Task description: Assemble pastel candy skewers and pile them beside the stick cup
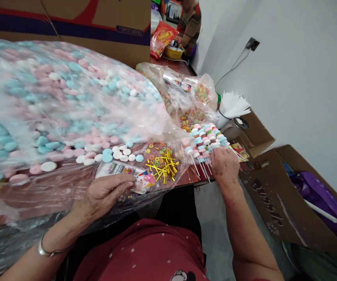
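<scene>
Fingers of the left hand (104, 194) bend, thumb close to forefinger, over the printed bags (120, 168), pinch or mere touch can't tell; right hand (226, 168) fingers curl at the near side of the candy sticks (205, 141), grip hidden. Gold ties (166, 170) lie right of the left fingertips, loose candies (107, 157) beyond them; cup (221, 121) stands beyond the right fingers.
</scene>
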Action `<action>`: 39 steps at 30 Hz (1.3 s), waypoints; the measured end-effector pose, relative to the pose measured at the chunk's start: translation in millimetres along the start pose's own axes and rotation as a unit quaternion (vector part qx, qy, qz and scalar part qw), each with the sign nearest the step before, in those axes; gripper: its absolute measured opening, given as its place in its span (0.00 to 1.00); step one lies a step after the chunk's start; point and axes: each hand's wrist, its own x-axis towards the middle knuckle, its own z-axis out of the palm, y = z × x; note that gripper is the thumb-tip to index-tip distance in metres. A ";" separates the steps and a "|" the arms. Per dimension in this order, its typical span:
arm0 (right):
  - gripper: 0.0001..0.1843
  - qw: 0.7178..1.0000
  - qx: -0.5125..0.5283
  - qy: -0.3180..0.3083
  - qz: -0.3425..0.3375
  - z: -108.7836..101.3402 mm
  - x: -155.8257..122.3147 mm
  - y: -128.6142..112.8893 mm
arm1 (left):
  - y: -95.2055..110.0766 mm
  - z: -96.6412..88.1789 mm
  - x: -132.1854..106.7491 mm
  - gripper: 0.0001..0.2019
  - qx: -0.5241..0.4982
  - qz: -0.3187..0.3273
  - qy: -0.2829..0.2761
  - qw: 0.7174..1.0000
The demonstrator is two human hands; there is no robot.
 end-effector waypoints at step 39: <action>0.09 0.886 0.404 0.099 -0.205 -36.9 -7.5 -32.2 | -16.3 -6.2 -5.5 0.12 -0.053 -0.037 -0.006 0.998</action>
